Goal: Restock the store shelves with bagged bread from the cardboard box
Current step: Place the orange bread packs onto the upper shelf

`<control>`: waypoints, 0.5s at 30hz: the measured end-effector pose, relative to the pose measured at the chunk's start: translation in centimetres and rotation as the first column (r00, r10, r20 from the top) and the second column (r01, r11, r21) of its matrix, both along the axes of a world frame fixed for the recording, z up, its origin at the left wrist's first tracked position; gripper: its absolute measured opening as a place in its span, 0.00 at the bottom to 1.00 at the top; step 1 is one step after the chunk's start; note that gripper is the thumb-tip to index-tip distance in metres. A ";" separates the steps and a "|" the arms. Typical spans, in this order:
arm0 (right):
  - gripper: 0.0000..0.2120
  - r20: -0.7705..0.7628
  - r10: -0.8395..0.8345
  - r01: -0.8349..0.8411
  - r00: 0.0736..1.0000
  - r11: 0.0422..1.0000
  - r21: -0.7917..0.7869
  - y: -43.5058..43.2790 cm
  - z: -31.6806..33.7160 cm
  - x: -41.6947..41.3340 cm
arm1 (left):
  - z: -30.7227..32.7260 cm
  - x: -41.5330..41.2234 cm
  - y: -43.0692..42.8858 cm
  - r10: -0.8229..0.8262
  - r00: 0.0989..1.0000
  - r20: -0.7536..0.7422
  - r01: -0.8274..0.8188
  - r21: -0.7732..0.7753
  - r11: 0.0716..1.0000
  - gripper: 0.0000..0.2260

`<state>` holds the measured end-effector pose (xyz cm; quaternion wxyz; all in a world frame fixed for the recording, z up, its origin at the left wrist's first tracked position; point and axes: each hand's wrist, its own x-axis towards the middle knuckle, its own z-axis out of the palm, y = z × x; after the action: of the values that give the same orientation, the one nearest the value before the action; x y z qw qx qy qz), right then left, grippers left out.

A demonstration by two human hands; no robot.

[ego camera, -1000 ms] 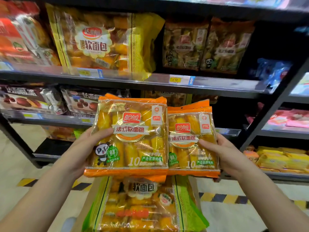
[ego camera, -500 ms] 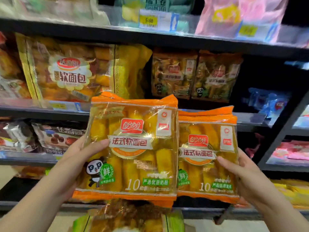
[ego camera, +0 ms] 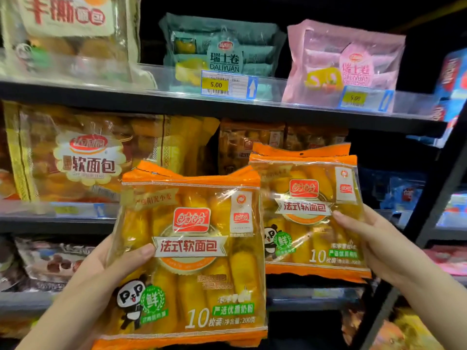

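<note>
This is a shop, a food store: dark metal shelves (ego camera: 227,109) stand in several levels, they are filled with sealed bags of bread (ego camera: 83,157) facing forward, and yellow price tags (ego camera: 216,84) showing 5.00, with a barcode, sit on the clear front rails (ego camera: 273,93).

Two bread bags (ego camera: 192,248) in hands (ego camera: 98,274)

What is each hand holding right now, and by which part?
The left hand grips the nearer orange-trimmed clear plastic bread bag by its left edge, thumb on the front; the right hand grips the farther matching bread bag by its right edge.
</note>
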<state>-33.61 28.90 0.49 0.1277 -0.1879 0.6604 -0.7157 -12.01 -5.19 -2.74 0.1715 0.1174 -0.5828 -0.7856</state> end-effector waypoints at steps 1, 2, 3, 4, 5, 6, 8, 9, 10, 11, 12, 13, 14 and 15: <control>0.23 -0.002 0.003 -0.003 1.000 1.000 0.003 -0.3 0.5 -0.4 | 0.3 0.0 0.0 -0.027 1.000 0.003 0.026 0.002 1.000 0.44; 0.23 0.000 0.006 -0.006 1.000 1.000 0.004 -0.7 0.9 -1.0 | 0.4 0.1 -0.2 -0.033 0.999 0.010 0.033 -0.004 0.999 0.42; 0.23 0.007 0.015 -0.015 1.000 1.000 0.001 -1.1 1.4 -1.5 | 0.3 0.1 -0.4 -0.020 1.000 0.014 0.021 -0.009 1.000 0.39; 0.23 0.018 0.027 -0.027 0.999 1.000 -0.005 -1.4 1.7 -2.0 | 0.2 0.2 -0.5 -0.001 1.000 0.016 0.001 -0.029 1.000 0.37; 0.23 0.029 0.038 -0.038 0.999 0.999 -0.009 -1.8 2.2 -2.5 | 0.2 0.2 -0.7 0.008 1.000 0.015 -0.007 -0.057 0.998 0.36; 0.23 0.040 0.041 -0.041 0.998 0.999 -0.012 -2.3 2.6 -2.9 | 0.1 0.1 -0.8 0.040 0.999 0.017 -0.039 -0.098 0.994 0.38; 0.19 0.057 0.043 -0.042 0.997 0.999 -0.019 -3.3 3.5 -3.7 | -0.3 0.0 -1.2 0.093 0.995 0.021 -0.089 -0.140 0.986 0.39; 0.17 0.068 0.035 -0.034 0.997 0.999 -0.019 -3.9 4.0 -4.0 | -0.7 -0.2 -1.5 0.097 0.995 0.025 -0.092 -0.151 0.984 0.39; 0.15 0.079 0.019 -0.018 0.997 1.000 -0.013 -4.4 4.3 -4.3 | -0.9 -0.5 -1.7 0.106 0.994 0.021 -0.101 -0.160 0.982 0.38; 0.14 0.085 0.003 -0.002 0.996 1.000 -0.003 -4.9 4.6 -4.7 | -0.8 -0.7 -1.6 0.110 0.994 0.014 -0.106 -0.169 0.980 0.38; 0.14 0.088 -0.009 0.008 0.996 1.000 0.006 -5.3 4.8 -5.2 | -0.9 -0.8 -1.6 0.116 0.993 0.012 -0.112 -0.181 0.977 0.37; 0.14 0.090 -0.017 0.016 0.996 1.000 0.013 -5.7 5.0 -5.5 | -0.6 -0.9 -1.3 0.109 0.994 0.005 -0.106 -0.193 0.975 0.37; 0.14 0.095 -0.024 0.023 0.995 1.000 0.017 -6.1 5.1 -5.9 | -0.3 -1.0 -1.1 0.106 0.994 -0.001 -0.104 -0.207 0.973 0.37; 0.14 0.099 -0.030 0.028 0.995 0.999 0.018 -6.5 5.2 -6.2 | -0.1 -1.1 -0.9 0.103 0.995 -0.013 -0.103 -0.208 0.973 0.37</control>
<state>-39.82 22.44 5.74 0.1515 -0.1412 0.6619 -0.7204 -13.14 -6.13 -2.85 0.2238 0.1281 -0.6549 -0.7104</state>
